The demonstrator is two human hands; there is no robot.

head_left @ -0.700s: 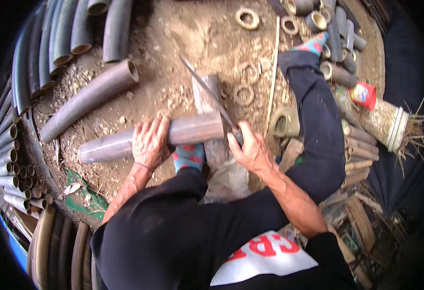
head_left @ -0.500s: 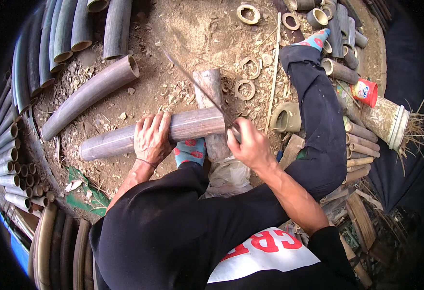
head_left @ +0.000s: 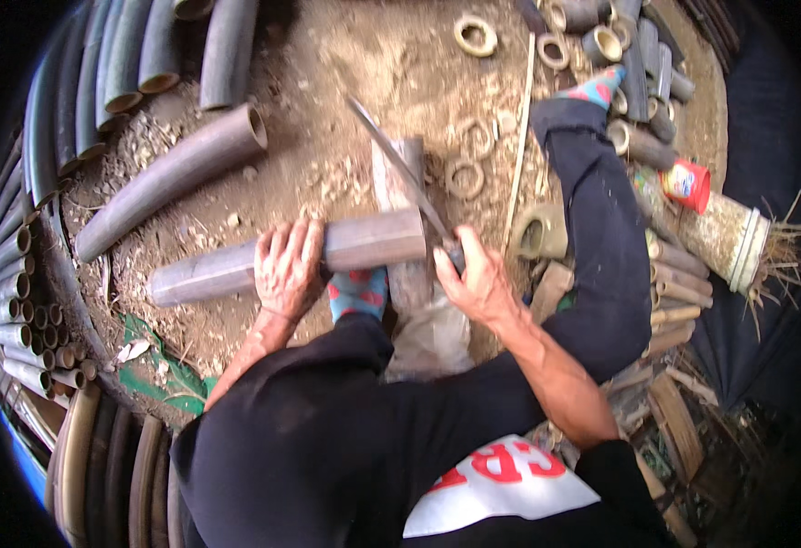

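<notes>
A thick grey-brown bamboo tube [head_left: 373,239] lies across a short wooden log [head_left: 408,279], which sits near my sock-covered foot. My left hand [head_left: 287,267] presses down over the tube's middle, its fingers curled across the top. In my right hand [head_left: 475,279] is the dark handle of a long, narrow-bladed knife [head_left: 398,166]. The blade slants up and to the left, passing by the tube's right end and above the log. At this angle I cannot tell whether the blade touches the tube's rim.
Another bamboo tube [head_left: 172,180] lies on the dirt at left, near rows of long tubes [head_left: 158,50]. Cut rings [head_left: 463,178] and shavings litter the ground. A thin strip [head_left: 519,137] lies before my outstretched leg. A red packet [head_left: 686,184] and whitish container [head_left: 734,242] stand at right.
The knife's blade has tilted steeper, its tip shifting right, and my right hand has turned slightly. My left hand and the bamboo tube have hardly moved.
</notes>
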